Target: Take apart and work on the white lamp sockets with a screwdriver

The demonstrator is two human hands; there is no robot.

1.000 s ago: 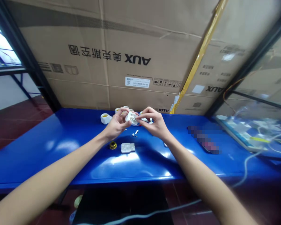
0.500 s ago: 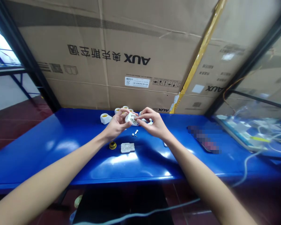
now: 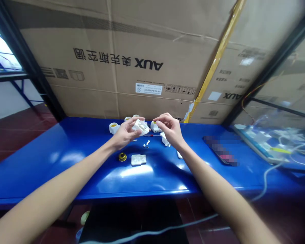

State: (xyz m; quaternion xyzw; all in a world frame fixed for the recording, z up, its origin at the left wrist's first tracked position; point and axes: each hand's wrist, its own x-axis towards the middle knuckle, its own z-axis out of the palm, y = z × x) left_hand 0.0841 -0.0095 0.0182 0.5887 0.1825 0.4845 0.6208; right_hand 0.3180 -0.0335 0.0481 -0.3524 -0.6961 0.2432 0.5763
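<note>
My left hand [image 3: 125, 133] grips a white plastic housing [image 3: 141, 127], its hollow inside turned up and small parts visible in it. To the right and slightly higher, my right hand [image 3: 169, 129] is apart from the housing, thumb and forefinger drawn together; anything between them is too small to make out. Below the hands lie a few tiny white pieces [image 3: 148, 142], a flat white cover [image 3: 138, 160] and a yellow-and-black ring [image 3: 122, 157]. A white part [image 3: 164, 139] sits under my right hand, partly hidden by it.
White housings with yellow insides stand along the back, one at the left [image 3: 114, 128] and one behind my right hand [image 3: 155, 127]. A thin tool with a red section [image 3: 151, 135] lies between. A dark pixelated object [image 3: 220, 150] rests rightward on the blue table [image 3: 91, 176], before a large cardboard box [image 3: 117, 81].
My right hand has pulled away from the housing, up and to the right. The housing has tilted in my left hand, showing more of its inside.
</note>
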